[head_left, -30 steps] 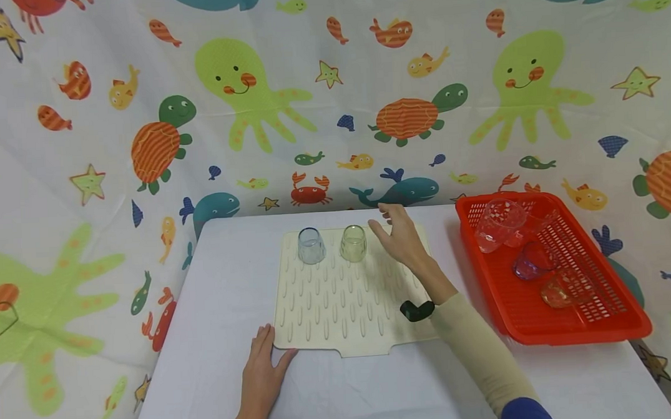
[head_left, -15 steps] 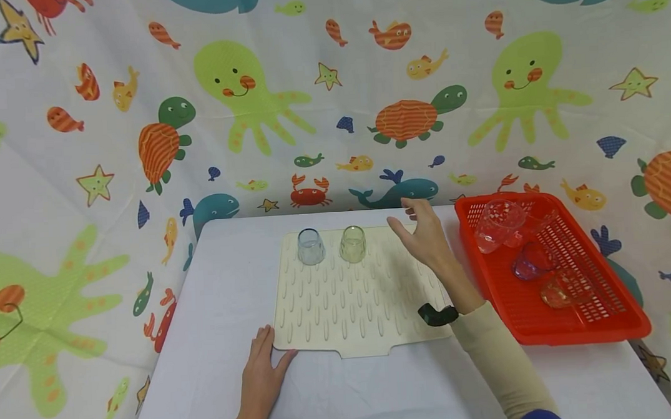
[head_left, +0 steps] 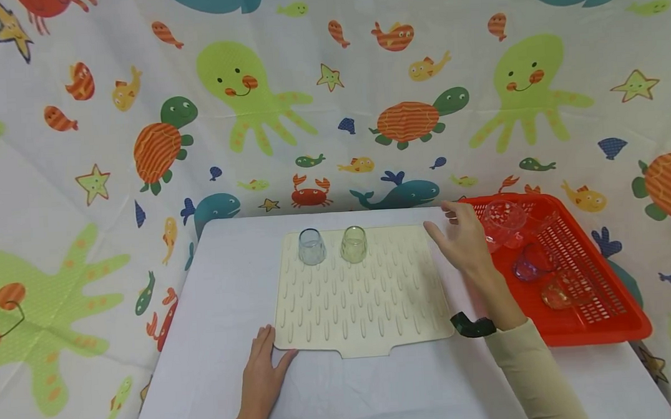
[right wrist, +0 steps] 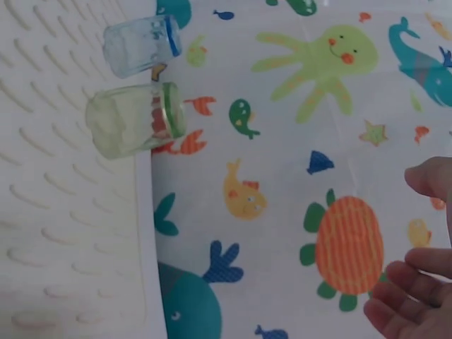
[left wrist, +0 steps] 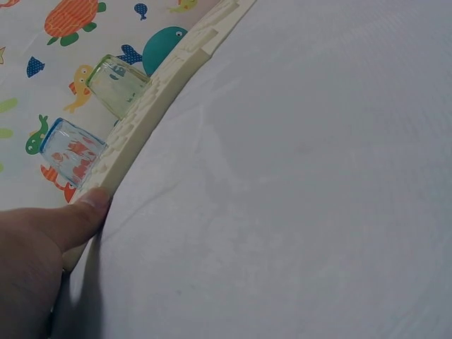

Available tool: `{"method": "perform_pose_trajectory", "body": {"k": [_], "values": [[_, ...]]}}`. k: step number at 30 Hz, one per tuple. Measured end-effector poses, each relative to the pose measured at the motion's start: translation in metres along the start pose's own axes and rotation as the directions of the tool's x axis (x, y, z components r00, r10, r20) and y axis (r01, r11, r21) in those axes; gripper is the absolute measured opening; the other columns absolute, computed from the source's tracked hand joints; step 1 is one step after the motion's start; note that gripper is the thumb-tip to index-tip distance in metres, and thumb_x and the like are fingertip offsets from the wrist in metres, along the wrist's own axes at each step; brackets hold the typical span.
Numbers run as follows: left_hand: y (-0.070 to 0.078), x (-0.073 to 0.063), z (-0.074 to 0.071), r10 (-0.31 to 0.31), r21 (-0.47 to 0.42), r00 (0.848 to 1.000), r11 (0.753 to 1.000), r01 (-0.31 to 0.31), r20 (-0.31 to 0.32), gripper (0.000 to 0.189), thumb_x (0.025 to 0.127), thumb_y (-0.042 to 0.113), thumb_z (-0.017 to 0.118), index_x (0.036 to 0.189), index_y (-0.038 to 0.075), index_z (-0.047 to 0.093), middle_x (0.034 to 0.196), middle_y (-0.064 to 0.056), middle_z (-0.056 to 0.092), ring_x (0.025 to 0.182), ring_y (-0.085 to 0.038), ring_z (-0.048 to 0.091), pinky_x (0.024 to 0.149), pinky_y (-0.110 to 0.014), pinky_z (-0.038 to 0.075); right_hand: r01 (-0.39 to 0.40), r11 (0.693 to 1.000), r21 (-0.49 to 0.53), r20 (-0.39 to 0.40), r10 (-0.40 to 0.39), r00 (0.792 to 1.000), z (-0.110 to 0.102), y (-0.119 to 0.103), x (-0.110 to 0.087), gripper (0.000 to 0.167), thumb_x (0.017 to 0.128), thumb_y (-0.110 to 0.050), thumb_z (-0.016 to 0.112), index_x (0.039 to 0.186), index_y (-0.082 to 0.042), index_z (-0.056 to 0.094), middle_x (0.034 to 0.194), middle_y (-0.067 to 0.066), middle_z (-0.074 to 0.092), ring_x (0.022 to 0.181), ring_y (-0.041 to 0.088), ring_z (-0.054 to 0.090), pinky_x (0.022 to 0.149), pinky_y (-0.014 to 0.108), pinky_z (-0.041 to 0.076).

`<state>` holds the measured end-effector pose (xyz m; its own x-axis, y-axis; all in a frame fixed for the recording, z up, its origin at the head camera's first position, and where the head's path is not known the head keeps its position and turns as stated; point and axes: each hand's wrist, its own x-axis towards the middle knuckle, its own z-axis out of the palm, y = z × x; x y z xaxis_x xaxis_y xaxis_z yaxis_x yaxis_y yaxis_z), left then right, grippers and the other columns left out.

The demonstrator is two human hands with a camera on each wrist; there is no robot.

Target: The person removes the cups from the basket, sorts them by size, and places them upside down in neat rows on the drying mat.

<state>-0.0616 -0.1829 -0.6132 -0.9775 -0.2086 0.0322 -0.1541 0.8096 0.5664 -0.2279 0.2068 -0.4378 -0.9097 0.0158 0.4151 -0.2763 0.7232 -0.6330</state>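
Likely between placements: your right grip (head_left: 463, 240) is bare, blue glass (head_left: 312, 249) and green glass (head_left: 354, 246) left of it on the mat (head_left: 407, 306); left grip (head_left: 260, 368), fingers extended, touches the mat. Next probably calls for a glass from the red basket (head_left: 588, 336) beside right grip.

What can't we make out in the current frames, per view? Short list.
- Head: part of the basket's left side, behind the right hand and forearm.
- Head: how many pieces make up the clear glassware at the basket's back; see-through and overlapping.
- Left wrist: most of the left hand's fingers; only the thumb is clear, the frame's left edge cuts the hand.
- Right wrist: rest of the right hand, cut by the right edge.
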Motion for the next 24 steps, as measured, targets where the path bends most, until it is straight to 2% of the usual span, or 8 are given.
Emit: {"method": "perform_pose_trajectory", "body": {"k": [5,9,15,19,22,24], "values": [[0.000,0.000,0.000,-0.007,-0.002,1.000,1.000,0.007,0.013,0.084,0.087,0.041,0.077,0.149,-0.002,0.041,0.158,-0.018,0.039,0.151,-0.036,0.032,0.126,-0.051,0.030,-0.068,0.997,-0.032,-0.022,0.067,0.997,-0.018,0.009,-0.010,0.058,0.091,-0.026,0.072,0.139,-0.001,0.050,0.137,0.021,0.054,0.119,0.037,0.054,0.101,0.063,0.054],[-0.001,0.000,0.001,0.005,0.003,1.000,1.000,-0.005,-0.005,0.084,0.086,0.041,0.078,0.149,-0.003,0.042,0.157,-0.019,0.041,0.150,-0.036,0.033,0.126,-0.051,0.030,-0.129,0.989,-0.070,-0.034,0.127,0.991,-0.030,0.017,-0.020,0.062,0.091,-0.029,0.072,0.142,-0.003,0.048,0.140,0.020,0.052,0.121,0.038,0.051,0.102,0.066,0.052],[-0.001,0.000,0.003,0.018,0.008,0.999,1.000,-0.018,-0.028,0.084,0.085,0.041,0.079,0.148,-0.003,0.043,0.156,-0.019,0.043,0.149,-0.036,0.035,0.125,-0.050,0.032,-0.169,0.983,-0.067,-0.072,0.165,0.984,-0.047,0.034,-0.034,0.065,0.091,-0.028,0.074,0.144,-0.002,0.047,0.141,0.021,0.051,0.122,0.039,0.051,0.103,0.066,0.051],[-0.001,-0.001,0.003,0.039,0.010,0.998,0.999,-0.039,-0.054,0.083,0.084,0.039,0.080,0.147,-0.003,0.045,0.154,-0.019,0.045,0.147,-0.037,0.038,0.124,-0.051,0.034,-0.240,0.968,-0.070,-0.069,0.235,0.970,-0.057,0.047,-0.044,0.068,0.093,-0.034,0.071,0.147,-0.004,0.044,0.143,0.022,0.049,0.124,0.039,0.050,0.102,0.065,0.052],[-0.001,-0.001,0.003,0.047,0.008,0.997,0.999,-0.046,-0.060,0.083,0.084,0.039,0.080,0.146,-0.003,0.046,0.154,-0.019,0.046,0.147,-0.037,0.038,0.124,-0.051,0.034,-0.292,0.952,-0.088,-0.071,0.286,0.956,-0.065,0.058,-0.052,0.070,0.093,-0.039,0.070,0.149,-0.006,0.042,0.144,0.021,0.049,0.121,0.039,0.050,0.098,0.056,0.057],[-0.002,-0.001,0.003,0.045,0.006,0.997,0.999,-0.045,-0.057,0.083,0.084,0.039,0.080,0.146,-0.003,0.046,0.154,-0.019,0.045,0.147,-0.037,0.038,0.124,-0.051,0.034,-0.327,0.940,-0.098,-0.076,0.320,0.944,-0.069,0.066,-0.057,0.070,0.094,-0.041,0.068,0.149,-0.008,0.042,0.144,0.020,0.049,0.121,0.038,0.051,0.095,0.042,0.059]]}}
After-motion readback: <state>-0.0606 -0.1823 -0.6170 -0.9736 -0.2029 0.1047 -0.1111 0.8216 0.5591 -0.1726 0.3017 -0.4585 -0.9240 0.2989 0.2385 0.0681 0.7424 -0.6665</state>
